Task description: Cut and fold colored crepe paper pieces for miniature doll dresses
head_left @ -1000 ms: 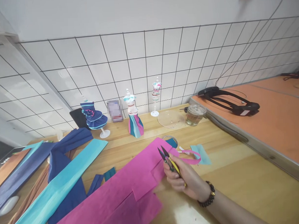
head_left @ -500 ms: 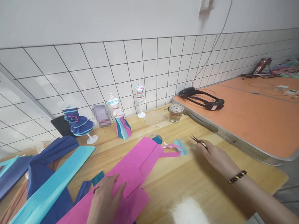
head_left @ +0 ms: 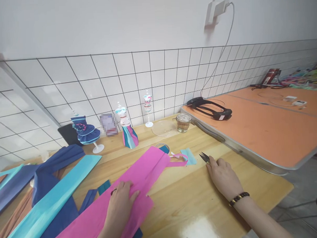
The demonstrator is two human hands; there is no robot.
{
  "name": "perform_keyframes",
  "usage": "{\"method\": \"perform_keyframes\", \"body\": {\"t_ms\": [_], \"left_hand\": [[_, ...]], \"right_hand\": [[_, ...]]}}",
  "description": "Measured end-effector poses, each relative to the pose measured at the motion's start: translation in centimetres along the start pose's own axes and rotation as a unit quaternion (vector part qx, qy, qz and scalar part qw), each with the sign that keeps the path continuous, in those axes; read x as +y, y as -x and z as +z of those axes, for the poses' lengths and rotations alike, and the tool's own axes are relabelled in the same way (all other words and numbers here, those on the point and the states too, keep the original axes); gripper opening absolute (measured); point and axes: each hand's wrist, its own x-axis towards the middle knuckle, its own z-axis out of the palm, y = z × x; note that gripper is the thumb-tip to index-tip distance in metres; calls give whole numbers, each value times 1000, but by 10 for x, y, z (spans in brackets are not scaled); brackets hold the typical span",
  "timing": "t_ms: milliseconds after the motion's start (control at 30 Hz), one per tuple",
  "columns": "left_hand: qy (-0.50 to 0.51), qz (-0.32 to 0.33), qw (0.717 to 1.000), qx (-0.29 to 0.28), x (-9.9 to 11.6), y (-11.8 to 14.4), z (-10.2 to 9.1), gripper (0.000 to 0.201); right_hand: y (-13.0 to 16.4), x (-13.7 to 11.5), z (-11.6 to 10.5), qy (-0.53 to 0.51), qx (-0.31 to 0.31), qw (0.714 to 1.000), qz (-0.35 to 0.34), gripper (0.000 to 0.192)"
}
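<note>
My left hand lies on a long piece of pink crepe paper, fingers stretched out and slightly spread. A narrow pink strip loops off the paper's far end, close to a small light-blue piece. To the right, my right hand is closed around small thread snips, whose dark pointed blades stick out beyond the fingers and touch nothing visible. The hand is low over or on the wooden table; I cannot tell which.
Light-blue and dark-blue sheets cover the left side. Along the tiled wall stand a blue-dressed mini mannequin, a striped-skirted one, a third mannequin and a glass. A black headset lies on the orange table.
My left hand has slid a little right and away from me over the pink paper, where a folded flap now lies flatter. My right hand has turned, showing the snips' blades more widely. The view has shifted slightly.
</note>
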Motion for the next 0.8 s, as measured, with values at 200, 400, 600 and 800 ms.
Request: {"method": "perform_keyframes", "body": {"t_ms": [200, 400, 600, 800], "left_hand": [[32, 11, 999, 19, 1, 0, -1, 26], [68, 72, 994, 51, 0, 3, 0, 18], [322, 50, 945, -21, 13, 7, -9, 24], [447, 37, 892, -65, 32, 3, -9, 24]], "right_hand": [[16, 1, -2, -5, 31, 999, -18, 39], [41, -7, -19, -77, 31, 992, -96, 32], [51, -77, -72, -511, -128, 845, -92, 33], [23, -140, -90, -723, -292, 626, 8, 51]]}}
